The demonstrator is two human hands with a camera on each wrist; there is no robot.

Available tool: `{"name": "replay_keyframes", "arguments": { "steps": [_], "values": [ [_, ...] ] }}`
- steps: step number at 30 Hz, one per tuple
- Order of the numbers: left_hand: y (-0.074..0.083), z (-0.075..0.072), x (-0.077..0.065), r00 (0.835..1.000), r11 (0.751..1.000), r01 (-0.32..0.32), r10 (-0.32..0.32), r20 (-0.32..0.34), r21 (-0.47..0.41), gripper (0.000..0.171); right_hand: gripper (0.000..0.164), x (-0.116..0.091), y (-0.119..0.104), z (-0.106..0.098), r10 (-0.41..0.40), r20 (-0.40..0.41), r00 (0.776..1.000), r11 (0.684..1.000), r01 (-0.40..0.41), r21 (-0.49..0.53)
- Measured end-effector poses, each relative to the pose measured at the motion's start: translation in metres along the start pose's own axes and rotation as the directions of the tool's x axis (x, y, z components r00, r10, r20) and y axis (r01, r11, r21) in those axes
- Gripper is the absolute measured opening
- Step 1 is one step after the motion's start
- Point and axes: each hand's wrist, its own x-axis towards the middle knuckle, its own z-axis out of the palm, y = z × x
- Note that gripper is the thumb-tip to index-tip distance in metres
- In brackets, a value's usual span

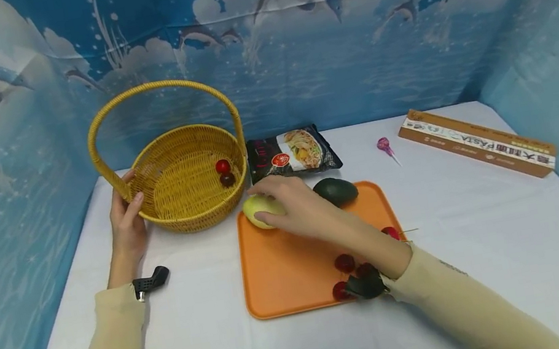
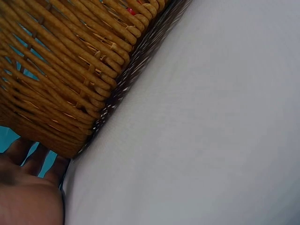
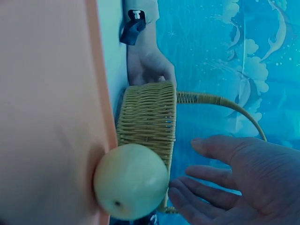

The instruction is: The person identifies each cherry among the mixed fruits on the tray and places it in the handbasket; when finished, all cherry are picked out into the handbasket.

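Observation:
My left hand grips the left side of a yellow wicker basket, its thumb over the rim. In the left wrist view its fingers lie against the woven wall. Two cherries, one bright red and one darker, lie inside the basket. A round pale yellow-green fruit sits at the upper left corner of an orange tray. Over it reaches my right hand. The right wrist view shows that hand's fingers spread beside the fruit, fingertips right at its side, not wrapped round it.
An avocado rests at the tray's top edge, and several cherries lie at its lower right, partly under my right wrist. Behind stands a black noodle packet. A lollipop and a long pasta box lie to the right.

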Motion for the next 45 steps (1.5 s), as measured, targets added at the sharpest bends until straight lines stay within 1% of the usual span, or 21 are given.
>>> {"name": "replay_keyframes", "arguments": {
  "steps": [3,7,10,13,17,19,22,26,29,33,37,41,45],
  "values": [
    [0.0,0.001,0.0,1.0,1.0,-0.002,0.002,0.011,-0.007,0.054,0.038,-0.017,0.005,-0.003,-0.018,-0.029,0.999,1.0,0.018,0.004],
    [0.0,0.001,0.0,1.0,1.0,-0.002,0.002,0.004,-0.002,0.053,0.036,-0.037,0.009,-0.007,-0.05,-0.07,0.996,0.999,0.05,-0.002],
    [0.0,0.0,0.001,1.0,1.0,-0.008,0.008,-0.008,-0.009,0.053,0.037,-0.049,0.01,-0.01,-0.05,-0.072,0.996,0.999,0.05,-0.004],
    [0.0,-0.001,0.002,1.0,1.0,-0.01,0.01,-0.005,-0.012,0.054,0.039,-0.061,0.011,-0.014,-0.024,-0.049,0.999,1.0,0.023,-0.008],
    [-0.002,-0.002,0.003,1.0,1.0,-0.008,0.008,0.004,-0.007,0.054,0.04,-0.076,0.016,-0.016,-0.015,0.002,1.0,1.0,0.015,0.002],
    [-0.002,-0.002,0.003,1.0,1.0,-0.009,0.009,0.002,-0.007,0.054,0.041,-0.082,0.02,-0.016,-0.023,0.033,0.999,1.0,0.022,0.017],
    [-0.003,-0.002,0.003,1.0,1.0,-0.007,0.007,0.0,-0.013,0.054,0.041,-0.089,0.03,-0.015,-0.024,0.101,0.995,0.998,0.017,0.068],
    [-0.003,-0.002,0.004,1.0,1.0,-0.004,0.004,0.003,-0.013,0.054,0.042,-0.095,0.043,-0.018,-0.005,0.219,0.976,0.991,-0.025,0.132],
    [-0.002,-0.002,0.004,1.0,1.0,-0.004,0.004,0.008,-0.009,0.054,0.045,-0.096,0.049,-0.022,0.01,0.294,0.956,0.989,-0.053,0.138],
    [-0.001,-0.001,0.006,1.0,1.0,-0.001,0.001,0.013,-0.005,0.052,0.049,-0.097,0.054,-0.023,0.032,0.367,0.93,0.986,-0.089,0.14],
    [-0.002,-0.001,0.006,1.0,1.0,0.002,-0.002,0.01,-0.008,0.052,0.048,-0.097,0.058,-0.021,0.038,0.418,0.908,0.982,-0.112,0.154],
    [-0.002,-0.002,0.006,1.0,1.0,0.006,-0.006,-0.004,-0.004,0.053,0.047,-0.097,0.065,-0.02,0.003,0.442,0.897,0.979,-0.094,0.184],
    [-0.002,-0.003,0.005,1.0,1.0,0.015,-0.015,-0.008,0.007,0.052,0.047,-0.098,0.072,-0.024,-0.007,0.471,0.882,0.968,-0.112,0.223]
  ]
}}
